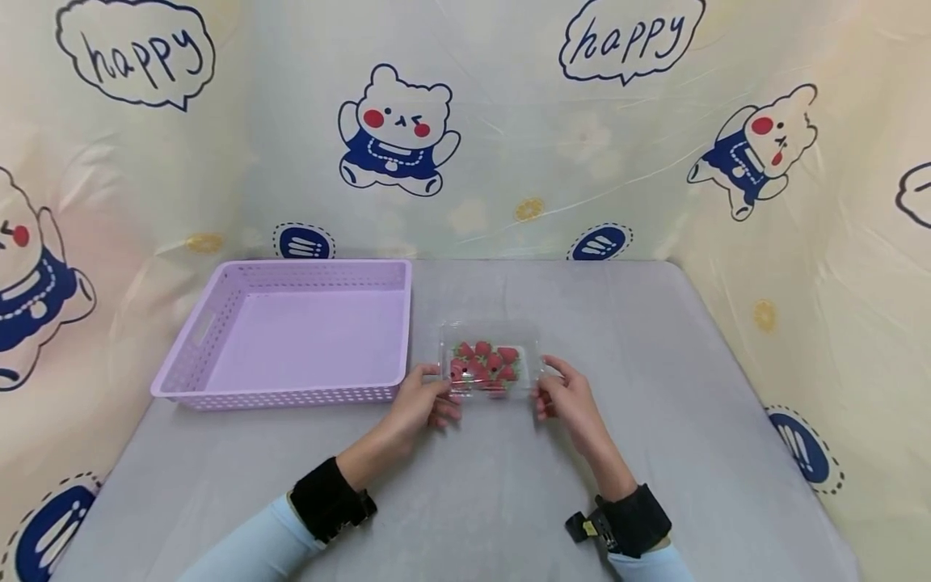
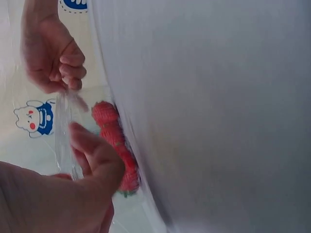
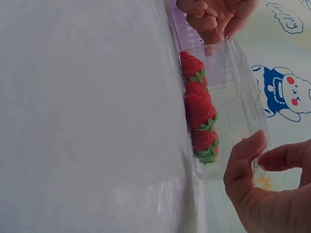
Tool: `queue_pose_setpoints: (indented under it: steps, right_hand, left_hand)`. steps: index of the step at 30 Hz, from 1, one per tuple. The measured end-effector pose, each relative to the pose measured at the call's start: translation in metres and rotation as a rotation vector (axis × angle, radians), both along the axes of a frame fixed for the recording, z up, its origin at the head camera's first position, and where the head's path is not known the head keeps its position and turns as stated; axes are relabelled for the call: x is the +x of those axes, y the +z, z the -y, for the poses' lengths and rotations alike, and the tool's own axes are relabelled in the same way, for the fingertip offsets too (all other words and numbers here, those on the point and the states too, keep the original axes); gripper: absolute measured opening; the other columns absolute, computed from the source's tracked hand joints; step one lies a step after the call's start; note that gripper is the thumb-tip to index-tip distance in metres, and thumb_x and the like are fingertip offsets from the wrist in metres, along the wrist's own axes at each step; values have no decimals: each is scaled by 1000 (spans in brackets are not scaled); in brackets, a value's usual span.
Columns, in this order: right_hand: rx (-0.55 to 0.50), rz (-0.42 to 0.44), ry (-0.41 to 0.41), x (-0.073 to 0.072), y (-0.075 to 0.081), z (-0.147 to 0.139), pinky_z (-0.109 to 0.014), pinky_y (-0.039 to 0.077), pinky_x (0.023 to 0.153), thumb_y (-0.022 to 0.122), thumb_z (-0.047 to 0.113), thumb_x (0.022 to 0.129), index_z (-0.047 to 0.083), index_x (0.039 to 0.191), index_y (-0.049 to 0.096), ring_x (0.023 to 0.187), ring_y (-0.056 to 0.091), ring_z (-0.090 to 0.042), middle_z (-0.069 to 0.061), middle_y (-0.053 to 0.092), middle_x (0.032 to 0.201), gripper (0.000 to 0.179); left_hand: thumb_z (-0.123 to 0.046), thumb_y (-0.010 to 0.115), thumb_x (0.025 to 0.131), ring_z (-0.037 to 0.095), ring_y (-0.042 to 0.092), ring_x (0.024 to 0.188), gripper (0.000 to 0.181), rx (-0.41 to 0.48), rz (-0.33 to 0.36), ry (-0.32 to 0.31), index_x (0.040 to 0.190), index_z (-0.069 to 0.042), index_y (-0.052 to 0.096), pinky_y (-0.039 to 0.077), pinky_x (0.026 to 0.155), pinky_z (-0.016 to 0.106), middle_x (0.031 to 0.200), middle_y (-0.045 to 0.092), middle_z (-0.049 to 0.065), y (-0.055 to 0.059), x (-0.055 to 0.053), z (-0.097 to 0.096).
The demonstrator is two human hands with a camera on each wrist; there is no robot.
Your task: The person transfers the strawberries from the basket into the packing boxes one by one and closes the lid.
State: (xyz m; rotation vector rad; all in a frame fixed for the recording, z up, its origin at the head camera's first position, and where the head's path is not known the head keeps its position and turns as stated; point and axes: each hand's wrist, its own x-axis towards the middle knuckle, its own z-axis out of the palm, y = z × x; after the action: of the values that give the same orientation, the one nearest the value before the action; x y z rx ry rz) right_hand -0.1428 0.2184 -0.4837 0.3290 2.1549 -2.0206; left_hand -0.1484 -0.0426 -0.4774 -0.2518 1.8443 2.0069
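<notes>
The clear plastic box (image 1: 490, 361) of strawberries (image 1: 486, 365) sits near the middle of the grey tabletop (image 1: 655, 388), just right of the lilac basket (image 1: 291, 333) and apart from it. Its lid looks closed, and the berries lie in a single red layer at the bottom.

Your left hand (image 1: 422, 402) has its fingers curled at the box's left end, pinching the rim there; the left wrist view shows the thumb pressed to the clear wall. Your right hand (image 1: 566, 398) meets the right end the same way, thumb and fingers closing on the thin flange in the right wrist view. Both hands grip the box, one at each end.

To handle it well, I would keep the pinch on the stiff rim rather than the soft walls, which probably flex and could pop the lid. Hold both ends level so the berries do not slide into one corner, and press evenly from each side.

The tabletop is covered in a smooth grey cloth with faint creases. The basket stands open at the far left, perforated along its walls. Around the tabletop hangs a pale yellow curtain (image 1: 509, 121) printed with bears and "happy" speech bubbles.
</notes>
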Motion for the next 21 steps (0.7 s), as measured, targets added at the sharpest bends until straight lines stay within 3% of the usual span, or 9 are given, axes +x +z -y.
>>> queue_pose_setpoints:
  steps: [6, 11, 21]
  right_hand:
    - [-32, 8, 15, -2, 1, 0, -28, 56, 56, 53, 4, 102, -1, 157, 42, 59, 59, -14, -13, 69, 80, 57]
    - [-30, 5, 30, -2, 1, -1, -28, 56, 56, 52, 4, 102, -3, 157, 41, 59, 59, -15, -13, 69, 79, 57]
    - [-18, -3, 32, -1, 1, -1, -28, 56, 56, 51, 3, 101, -3, 157, 41, 60, 58, -15, -14, 69, 80, 57]
  left_hand:
    - [-5, 47, 108, 20, 73, 69, 43, 39, 14, -23, 146, 5, 31, 55, 56, 27, 100, 74, 25, 2, -4, 3]
    - [-3, 46, 107, 19, 74, 69, 40, 62, 3, -17, 143, 6, 30, 56, 58, 27, 91, 75, 19, 1, -5, 3]
    - [-2, 45, 108, 18, 73, 70, 40, 62, -6, -24, 144, 5, 29, 57, 60, 27, 89, 75, 15, 0, -5, 2]
